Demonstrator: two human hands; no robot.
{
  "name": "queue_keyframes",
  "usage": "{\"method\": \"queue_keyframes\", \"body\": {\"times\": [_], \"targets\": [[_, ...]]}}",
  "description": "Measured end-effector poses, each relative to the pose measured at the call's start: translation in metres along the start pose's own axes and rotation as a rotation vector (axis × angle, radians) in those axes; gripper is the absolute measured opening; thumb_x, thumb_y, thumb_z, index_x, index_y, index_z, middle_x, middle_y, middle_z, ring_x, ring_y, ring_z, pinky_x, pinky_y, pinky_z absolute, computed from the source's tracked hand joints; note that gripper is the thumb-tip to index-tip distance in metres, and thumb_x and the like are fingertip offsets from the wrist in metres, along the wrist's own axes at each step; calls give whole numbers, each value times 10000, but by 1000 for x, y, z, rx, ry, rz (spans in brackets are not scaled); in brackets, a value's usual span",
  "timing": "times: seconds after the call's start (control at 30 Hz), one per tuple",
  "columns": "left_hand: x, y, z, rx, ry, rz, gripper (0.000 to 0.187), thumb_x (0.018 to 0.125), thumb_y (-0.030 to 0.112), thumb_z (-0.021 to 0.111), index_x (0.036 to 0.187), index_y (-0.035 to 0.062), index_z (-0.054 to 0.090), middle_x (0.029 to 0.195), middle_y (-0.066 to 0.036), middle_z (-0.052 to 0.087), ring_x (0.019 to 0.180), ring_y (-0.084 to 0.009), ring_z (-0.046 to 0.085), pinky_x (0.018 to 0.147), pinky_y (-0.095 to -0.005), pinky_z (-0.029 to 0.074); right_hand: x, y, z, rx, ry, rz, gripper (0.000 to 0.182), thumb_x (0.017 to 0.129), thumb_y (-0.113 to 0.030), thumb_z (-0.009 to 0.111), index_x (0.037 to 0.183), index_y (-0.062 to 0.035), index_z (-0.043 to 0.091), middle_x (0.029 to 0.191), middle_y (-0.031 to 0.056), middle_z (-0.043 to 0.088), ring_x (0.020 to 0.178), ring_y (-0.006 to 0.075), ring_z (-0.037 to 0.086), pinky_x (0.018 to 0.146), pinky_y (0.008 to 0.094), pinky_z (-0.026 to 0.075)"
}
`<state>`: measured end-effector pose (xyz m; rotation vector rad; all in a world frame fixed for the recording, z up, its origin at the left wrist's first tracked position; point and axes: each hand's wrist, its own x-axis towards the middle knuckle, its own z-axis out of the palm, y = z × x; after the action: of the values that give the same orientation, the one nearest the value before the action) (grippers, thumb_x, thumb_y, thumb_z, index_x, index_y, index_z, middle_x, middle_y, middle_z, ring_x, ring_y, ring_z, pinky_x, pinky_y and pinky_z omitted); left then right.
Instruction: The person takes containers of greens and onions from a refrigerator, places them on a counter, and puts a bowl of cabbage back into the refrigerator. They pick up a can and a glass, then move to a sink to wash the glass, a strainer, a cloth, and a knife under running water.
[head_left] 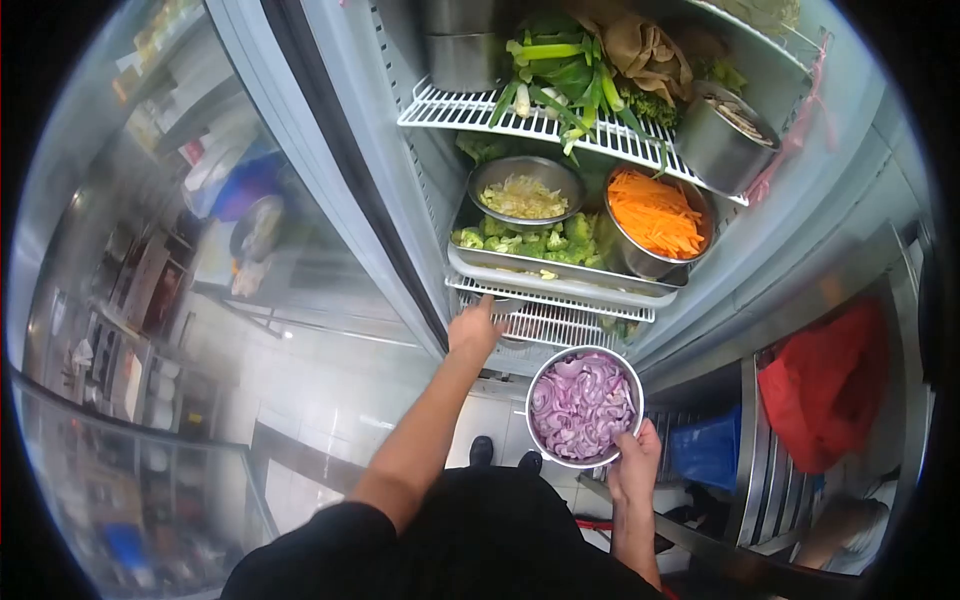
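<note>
My right hand grips the rim of a round metal bowl, its thumb over the near edge. Sliced red onions fill the bowl. My left hand reaches to the lower wire shelf of an open fridge, with a finger stretched out and the thumb apart; its other fingers are partly hidden. Just above it sits a metal tray with broccoli and a bowl of pale shredded food. Beside these stands a metal container of orange carrot strips.
The upper wire shelf bears leeks, a crumpled brown paper bag and metal pots. The glass fridge door stands open at left. At right are a red cloth or bag and a blue container on metal racks.
</note>
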<state>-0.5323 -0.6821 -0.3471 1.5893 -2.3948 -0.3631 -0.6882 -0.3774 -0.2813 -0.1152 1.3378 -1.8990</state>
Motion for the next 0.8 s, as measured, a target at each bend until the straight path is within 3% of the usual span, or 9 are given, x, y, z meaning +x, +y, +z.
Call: {"method": "queue_keyframes", "body": {"times": [0.03,0.13,0.2,0.27,0.33,0.43,0.63,0.73,0.8], "targets": [[-8,14,-31,16,-229,-115,469,857,431,760,1181,97,699,973,-178,749,954,-359,715,850,-487,560,-1,-2,1,13,-3,4,178,827,124,566,898,-40,562,896,45,657,768,97,604,763,264,503],[-24,26,-91,-103,-488,306,286,911,314,714,1079,86,755,966,-160,753,892,-344,721,817,-461,577,-9,-20,9,14,-35,-17,217,820,105,548,992,-24,576,963,65,671,817,122,630,802,293,520],[-18,65,-166,-544,-593,163,217,896,284,732,977,88,777,950,-130,757,894,-333,718,805,-446,565,-9,-33,16,15,-59,-7,227,830,79,553,1035,-15,575,996,78,672,852,140,641,838,309,528],[-3,78,-189,-545,-87,214,280,876,269,783,1079,80,740,876,-100,729,800,-257,712,730,-367,570,-10,-51,23,19,-75,-12,236,839,62,554,1062,-12,574,1021,85,671,875,147,644,853,315,529],[7,93,-216,-326,242,155,354,843,314,805,1119,105,728,930,-91,722,850,-275,709,757,-407,561,-11,-59,22,0,-100,-35,239,852,42,552,1084,-9,572,1051,87,667,900,151,644,875,318,527],[30,82,-199,-11,400,158,429,806,375,822,1150,141,720,1005,-89,714,928,-298,697,802,-447,543,-16,-77,38,20,-135,-53,227,856,40,555,1076,-12,570,1048,83,666,908,142,641,879,313,522],[49,80,-187,-214,368,174,359,799,327,827,1075,114,740,1006,-153,707,966,-353,680,828,-464,528,-15,-93,61,36,-163,-98,203,860,41,565,1057,-12,569,1011,80,667,866,138,643,827,307,533],[39,76,-209,-324,427,237,310,802,242,834,1040,69,737,976,-163,719,891,-335,696,798,-407,543,-20,-103,81,24,-147,-83,115,870,45,560,932,-50,542,849,46,638,651,105,596,547,271,507],[22,74,-234,-418,419,246,299,815,211,836,1042,48,729,971,-158,739,859,-281,713,779,-372,546,-16,-104,86,19,-175,-86,114,867,27,582,902,-65,525,822,39,626,619,101,584,509,281,502]]}}
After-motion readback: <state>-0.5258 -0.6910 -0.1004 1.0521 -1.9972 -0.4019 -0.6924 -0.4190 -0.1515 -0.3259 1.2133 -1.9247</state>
